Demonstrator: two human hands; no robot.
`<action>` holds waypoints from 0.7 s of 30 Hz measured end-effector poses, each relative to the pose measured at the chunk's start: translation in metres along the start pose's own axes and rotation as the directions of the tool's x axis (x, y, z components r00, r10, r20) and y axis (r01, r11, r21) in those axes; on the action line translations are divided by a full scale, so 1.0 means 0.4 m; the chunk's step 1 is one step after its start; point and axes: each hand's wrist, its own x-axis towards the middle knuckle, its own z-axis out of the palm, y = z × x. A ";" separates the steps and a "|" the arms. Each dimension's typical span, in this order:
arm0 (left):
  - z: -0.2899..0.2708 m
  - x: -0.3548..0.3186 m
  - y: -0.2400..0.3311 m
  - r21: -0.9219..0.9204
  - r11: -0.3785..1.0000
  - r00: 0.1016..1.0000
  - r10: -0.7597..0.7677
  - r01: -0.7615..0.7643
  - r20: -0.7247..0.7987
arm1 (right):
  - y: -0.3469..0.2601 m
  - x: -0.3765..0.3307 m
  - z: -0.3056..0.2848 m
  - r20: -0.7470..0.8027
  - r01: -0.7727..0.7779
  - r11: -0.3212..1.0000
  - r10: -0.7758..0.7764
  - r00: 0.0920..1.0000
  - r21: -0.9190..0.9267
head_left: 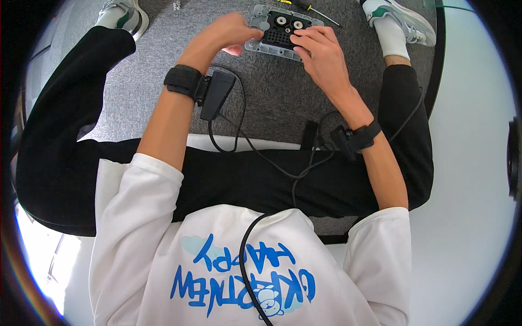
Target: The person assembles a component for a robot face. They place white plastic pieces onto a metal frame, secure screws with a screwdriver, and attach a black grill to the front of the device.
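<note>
On the grey carpet ahead of me lies a light grey plastic frame (255,48) with holes along its rim. Set within it is a black plastic gear housing (278,37) carrying two round, pale-centred wheels and a grid of small holes. My left hand (227,33) is closed at the housing's left side, a fingertip on its edge and the other fingers curled under. From the right, my right hand (322,51) has bent fingers on the housing's right edge. Parts of both hands' grip are hidden.
A screwdriver (324,15) with a black and yellow handle lies beyond the frame. Small metallic bits (176,5) rest on the carpet at the far left. Cables (296,175) run from my wrist-strapped devices across my lap. My shoes (399,20) flank the work area.
</note>
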 end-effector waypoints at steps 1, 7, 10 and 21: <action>0.003 0.002 -0.011 -0.056 0.998 1.000 -0.016 0.015 -0.010 | -0.001 -0.002 0.003 0.005 -0.014 1.000 0.013 1.000 0.014; 0.049 -0.005 -0.034 -0.224 0.975 1.000 -0.004 -0.003 -0.030 | 0.006 -0.006 0.006 0.033 -0.054 0.994 0.051 0.998 0.090; 0.061 -0.012 -0.024 -0.373 0.925 0.997 0.076 -0.075 -0.012 | -0.001 -0.010 0.010 0.047 -0.052 0.997 0.049 0.998 0.055; 0.060 -0.005 0.003 -0.406 0.914 1.000 0.004 0.004 0.020 | 0.048 -0.032 0.033 0.028 -0.171 0.965 0.169 0.985 0.200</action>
